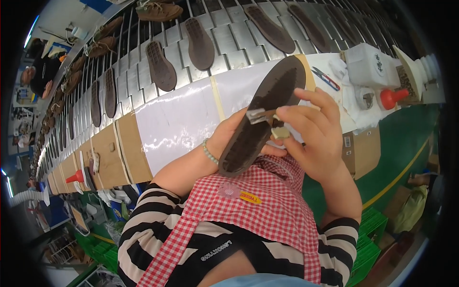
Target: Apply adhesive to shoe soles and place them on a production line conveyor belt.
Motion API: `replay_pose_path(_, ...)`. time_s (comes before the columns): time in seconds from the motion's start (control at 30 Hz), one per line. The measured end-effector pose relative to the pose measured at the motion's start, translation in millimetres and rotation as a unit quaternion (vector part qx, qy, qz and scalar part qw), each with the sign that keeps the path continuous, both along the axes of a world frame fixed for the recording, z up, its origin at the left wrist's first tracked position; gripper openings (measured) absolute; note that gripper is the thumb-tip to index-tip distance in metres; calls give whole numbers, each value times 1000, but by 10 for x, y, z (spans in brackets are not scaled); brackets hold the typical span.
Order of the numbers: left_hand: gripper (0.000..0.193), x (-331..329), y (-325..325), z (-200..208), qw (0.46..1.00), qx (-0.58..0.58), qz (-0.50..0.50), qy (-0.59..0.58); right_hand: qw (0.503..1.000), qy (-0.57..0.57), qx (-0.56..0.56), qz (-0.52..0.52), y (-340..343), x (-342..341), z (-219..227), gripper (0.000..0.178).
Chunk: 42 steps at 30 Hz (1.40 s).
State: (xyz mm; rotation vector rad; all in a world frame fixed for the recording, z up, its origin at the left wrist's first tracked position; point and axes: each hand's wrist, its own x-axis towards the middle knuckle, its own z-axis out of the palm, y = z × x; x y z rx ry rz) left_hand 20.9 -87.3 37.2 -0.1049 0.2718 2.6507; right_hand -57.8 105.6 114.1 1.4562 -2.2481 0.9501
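A dark brown shoe sole [244,138] is tilted in front of my apron, its hollow, ribbed inner face turned up. My left hand [225,133] is closed around it from below and the left side; the sole hides most of its fingers. Over the middle of the sole, my right hand [315,131] pinches a small brush-like tool [259,116] with a pale, flat end. I cannot make out its exact kind. A little yellowish block [280,133] shows at the same fingertips.
Several brown soles [200,44] and shoes [160,11] lie on the metal slat conveyor [229,38] beyond the white-covered ledge [181,115]. At right are thread snips [326,79], a white plastic container [367,64] and a red-capped bottle [394,98]. A cardboard box [366,150] stands below.
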Motion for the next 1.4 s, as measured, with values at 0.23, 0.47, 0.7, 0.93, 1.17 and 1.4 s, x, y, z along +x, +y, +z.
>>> replay_pose_path(0.23,39,-49,38,57,995,-5,67,-79,998,-33,12,55,-85,210,-86,44)
replay_pose_path(0.47,37,-191,67,3,987,-37,92,-123,993,-59,23,95,-141,315,-101,33)
replay_pose_path(0.7,42,-194,95,-18,992,-25,55,-113,986,-26,72,148,-109,318,-53,26)
replay_pose_path(0.93,48,-193,20,-12,981,171,-35,-84,980,36,137,143,46,227,180,26)
replay_pose_path(1.17,59,-263,2,78,994,66,72,-40,977,-210,-10,-42,161,409,46,52)
replay_pose_path(1.4,59,-284,18,115,992,47,107,-39,963,-270,-1,-3,106,473,-102,49)
